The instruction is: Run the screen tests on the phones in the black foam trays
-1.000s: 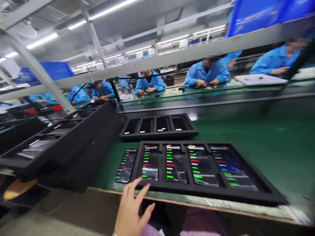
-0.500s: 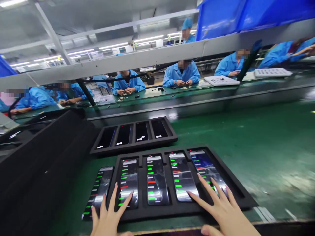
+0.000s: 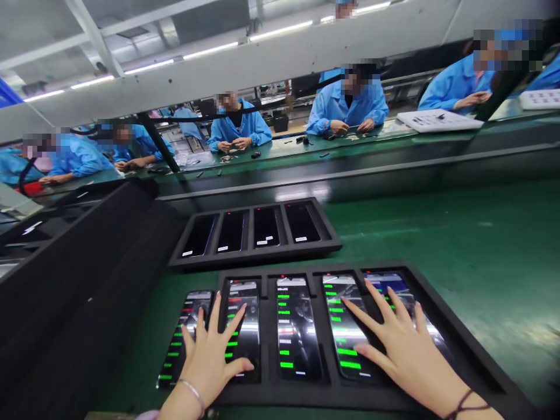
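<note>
A black foam tray (image 3: 301, 394) lies in front of me with several lit smartphones in its slots. Fingers spread, my left hand (image 3: 209, 359) rests over the leftmost phone in the tray (image 3: 247, 344) and a loose smartphone (image 3: 170, 356) beside the tray. My right hand (image 3: 402, 335) is also spread, over the third phone (image 3: 345, 318) and the rightmost phone (image 3: 382, 283). Between the hands, the second phone (image 3: 297, 326) is uncovered. The screens carry green, white and red lines of text. Neither hand grips anything.
Behind stands a second foam tray (image 3: 262, 255) with dark-screened phones bearing white labels. Stacked black foam trays (image 3: 100, 286) rise on the left. The green bench top (image 3: 437, 233) extends right. Across a barrier, people in blue coats (image 3: 242, 125) sit at another bench, one near a white tray (image 3: 437, 121).
Both hands have moved up the screens, away from me, and the text on several phones has shifted. The camera view has tilted down and swung slightly left.
</note>
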